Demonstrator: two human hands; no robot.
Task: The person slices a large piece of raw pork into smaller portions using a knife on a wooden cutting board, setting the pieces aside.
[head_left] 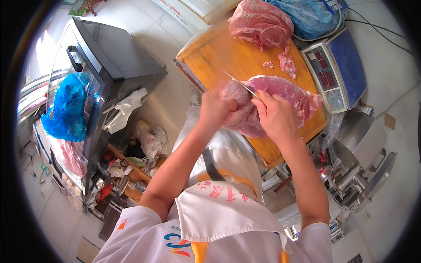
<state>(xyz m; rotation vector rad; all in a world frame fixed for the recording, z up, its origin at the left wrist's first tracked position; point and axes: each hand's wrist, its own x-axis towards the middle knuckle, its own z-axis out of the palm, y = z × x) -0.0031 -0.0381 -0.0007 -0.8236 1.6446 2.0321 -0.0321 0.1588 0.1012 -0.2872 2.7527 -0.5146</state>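
A large piece of raw meat (280, 87) lies on the wooden cutting board (206, 57), over its near edge. My left hand (218, 107) is closed on the left end of this meat, gripping a pale, fatty part. In my right hand (276, 115) is a knife (240, 82), its thin blade pointing up and to the left across the meat. The fingers of my right hand wrap round the handle, which they mostly hide. Where the blade's edge meets the meat is partly hidden by my hands.
Another big chunk of meat (262, 24) sits at the board's far end, with small scraps (287, 63) below it. A blue-topped scale (344, 70) stands right of the board. Left is a dark cabinet (118, 57) with a blue plastic bag (68, 109). Metal machinery (351, 175) stands at right.
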